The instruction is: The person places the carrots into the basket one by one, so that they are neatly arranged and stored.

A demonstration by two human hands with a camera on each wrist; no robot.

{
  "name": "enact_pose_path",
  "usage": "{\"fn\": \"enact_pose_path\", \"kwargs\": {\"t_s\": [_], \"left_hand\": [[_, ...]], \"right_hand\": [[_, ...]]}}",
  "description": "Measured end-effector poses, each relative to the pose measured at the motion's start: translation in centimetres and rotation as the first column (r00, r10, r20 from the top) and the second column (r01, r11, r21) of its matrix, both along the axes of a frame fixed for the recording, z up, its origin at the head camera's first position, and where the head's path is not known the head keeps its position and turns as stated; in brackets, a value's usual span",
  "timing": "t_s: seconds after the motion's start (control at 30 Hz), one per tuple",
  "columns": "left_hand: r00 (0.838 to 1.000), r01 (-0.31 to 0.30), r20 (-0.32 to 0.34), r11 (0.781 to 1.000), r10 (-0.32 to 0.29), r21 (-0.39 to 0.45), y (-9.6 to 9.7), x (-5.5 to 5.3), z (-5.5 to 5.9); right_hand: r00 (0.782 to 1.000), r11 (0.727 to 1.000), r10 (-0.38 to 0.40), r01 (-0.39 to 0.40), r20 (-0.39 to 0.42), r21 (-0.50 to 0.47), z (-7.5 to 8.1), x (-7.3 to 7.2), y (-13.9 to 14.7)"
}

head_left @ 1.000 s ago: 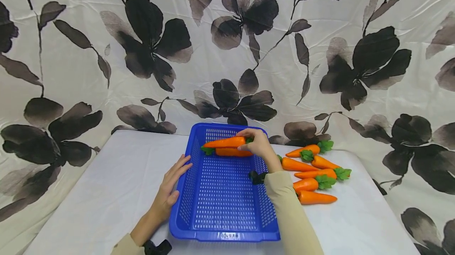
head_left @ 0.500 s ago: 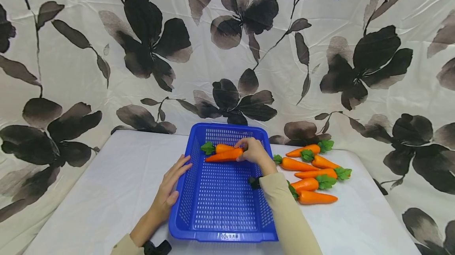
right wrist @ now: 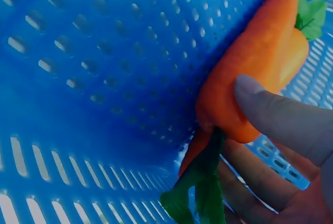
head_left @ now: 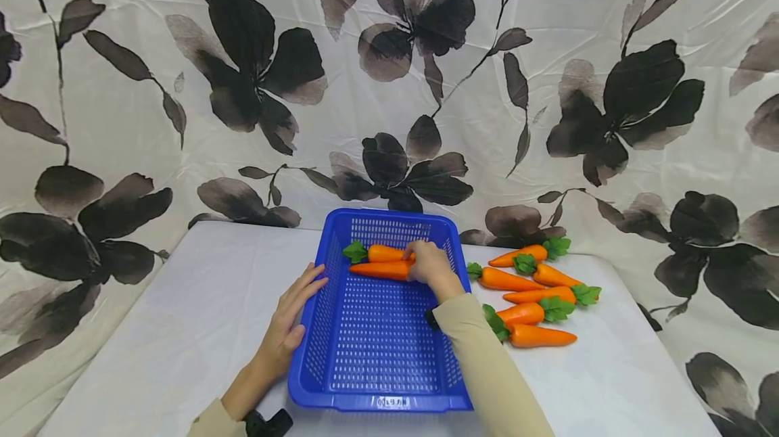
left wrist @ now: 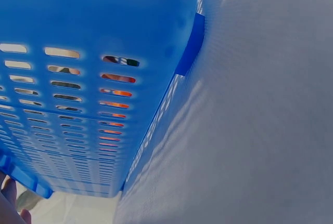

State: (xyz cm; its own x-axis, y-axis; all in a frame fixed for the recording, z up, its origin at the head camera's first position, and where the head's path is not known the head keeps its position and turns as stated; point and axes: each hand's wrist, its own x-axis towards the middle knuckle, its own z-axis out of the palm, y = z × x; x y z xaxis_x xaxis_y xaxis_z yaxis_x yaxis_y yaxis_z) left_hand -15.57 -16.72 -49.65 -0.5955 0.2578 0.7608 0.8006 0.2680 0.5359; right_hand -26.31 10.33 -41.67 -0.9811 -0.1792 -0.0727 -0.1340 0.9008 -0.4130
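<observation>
Inside a blue perforated plastic basket (head_left: 341, 402), my right hand (head_left: 430, 264) grips an orange carrot (head_left: 380, 270) by its thick end. The right wrist view shows my thumb (right wrist: 281, 115) across the carrot's side, fingers beneath, and its dark green leaves (right wrist: 200, 193) hanging near the basket wall. Directly behind lies a second carrot (head_left: 383, 253), its leaf tuft pointing left. My left hand (head_left: 286, 325) rests along the basket's left rim with fingers extended; only its fingertips (left wrist: 9, 198) show at the corner of the left wrist view.
Several loose carrots (head_left: 541, 337) with green tops lie on the white-covered table (head_left: 152, 329), right of the basket. A floral cloth backdrop (head_left: 389, 85) hangs behind the table's far edge.
My right hand has lowered the carrot and brought it nearer, from over the other carrot to in front of it on the basket floor. My left hand stays at the rim.
</observation>
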Motion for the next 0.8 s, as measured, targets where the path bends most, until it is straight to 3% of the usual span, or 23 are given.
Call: {"fn": "enact_pose_path", "kwargs": {"t_s": [0.47, 0.8], "left_hand": [[1.0, -0.004, 0.003, 1.0, 0.004, 0.001, -0.1, 0.0, -0.1], [1.0, 0.001, -0.009, 1.0, -0.001, 0.005, -0.2, -0.2, -0.1]], "right_hand": [[1.0, 1.0, 0.013, -0.013, -0.01, -0.001, 0.2, 0.0, -0.1], [1.0, 0.988, -0.003, 0.001, -0.012, -0.153, 3.6, -0.1, 0.9]]}}
